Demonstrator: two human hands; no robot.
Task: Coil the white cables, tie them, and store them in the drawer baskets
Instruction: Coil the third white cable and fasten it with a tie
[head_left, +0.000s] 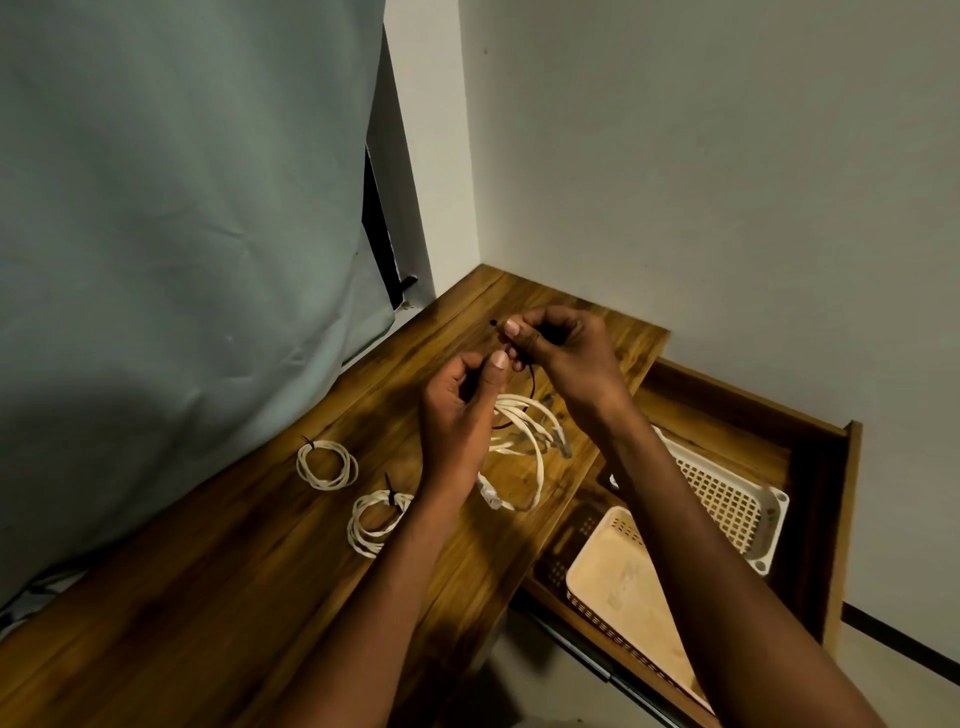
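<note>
At the far left of the desk (208, 597) lay a tied coil (327, 464). A second tied coil (376, 522) sat just right of it, lower in the frame. Both had black ties on them.

In the middle of the frame I held a third coil (522, 436) up over the desk. It hung from a thin black tie (531, 376). I think the coil could have slipped loose here. It only hung by that thin tie, and the tie did not look pulled tight yet. If my pinch let go, the loops could have sprung open on the desk.

My left hand (460, 415) had its fingers curled, and the thumb pinched the tie. My right hand (558, 348), just above it, pinched the other end of the tie with its fingertips.

At the right of the frame the drawer (810, 519) stood open. Two baskets (727, 499) sat inside, and I saw no cable in them.
</note>
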